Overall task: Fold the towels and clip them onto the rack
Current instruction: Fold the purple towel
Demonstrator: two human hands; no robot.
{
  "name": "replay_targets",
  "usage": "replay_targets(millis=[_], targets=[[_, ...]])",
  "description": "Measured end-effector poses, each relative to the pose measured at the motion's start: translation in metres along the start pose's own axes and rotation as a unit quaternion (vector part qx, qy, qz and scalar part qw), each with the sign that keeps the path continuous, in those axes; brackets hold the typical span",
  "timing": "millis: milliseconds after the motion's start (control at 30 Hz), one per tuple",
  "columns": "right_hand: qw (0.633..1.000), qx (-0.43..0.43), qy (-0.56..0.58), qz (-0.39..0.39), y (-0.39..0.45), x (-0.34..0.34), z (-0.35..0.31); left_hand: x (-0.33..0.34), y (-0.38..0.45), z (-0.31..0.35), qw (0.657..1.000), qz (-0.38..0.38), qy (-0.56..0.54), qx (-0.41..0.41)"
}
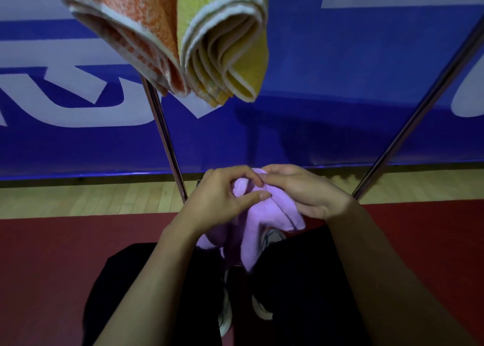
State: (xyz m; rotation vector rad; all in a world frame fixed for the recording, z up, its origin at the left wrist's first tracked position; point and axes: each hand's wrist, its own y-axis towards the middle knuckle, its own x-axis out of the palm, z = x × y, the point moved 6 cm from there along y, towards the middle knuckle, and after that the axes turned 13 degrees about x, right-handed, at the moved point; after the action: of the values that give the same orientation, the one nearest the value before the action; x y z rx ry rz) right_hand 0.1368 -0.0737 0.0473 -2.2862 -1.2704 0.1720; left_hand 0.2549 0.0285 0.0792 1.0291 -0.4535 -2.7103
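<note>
A lilac towel [264, 214] is gripped between the left hand [220, 199] and the right hand [301, 191], fingers of both curled into the cloth at its upper edge while the loose end hangs below them toward dark trousers and pale shoes [272, 237]. The fold appears only part made — the cloth is bunched, not squared — so the edges would likely have to be aligned before it can be lifted and clipped. Above and ahead of the hands, an orange towel [125, 31] and a yellow towel [230, 47] are seen already folded and hung side by side, touching; their clips are out of view. Two metal rack legs [167, 141] slant down on either side of the hands. Beyond them a blue banner [340, 83] with pale lettering is set against pale wood flooring; red floor [52, 267] lies underfoot.
</note>
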Motion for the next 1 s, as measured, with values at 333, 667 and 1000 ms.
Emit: replay_targets(millis=[333, 667, 1000], targets=[[0.993, 0.016, 0.101, -0.053, -0.013, 0.009, -0.012, -0.004, -0.007, 0.01, 0.989, -0.08, -0.12, -0.017], [0.988, 0.008, 0.142, -0.053, -0.013, 0.0, -0.016, -0.016, -0.003, 0.008, 0.996, -0.01, -0.092, 0.018], [0.997, 0.024, 0.042, -0.064, -0.02, -0.004, -0.01, -0.044, -0.006, -0.018, 0.982, 0.178, -0.051, -0.028]])
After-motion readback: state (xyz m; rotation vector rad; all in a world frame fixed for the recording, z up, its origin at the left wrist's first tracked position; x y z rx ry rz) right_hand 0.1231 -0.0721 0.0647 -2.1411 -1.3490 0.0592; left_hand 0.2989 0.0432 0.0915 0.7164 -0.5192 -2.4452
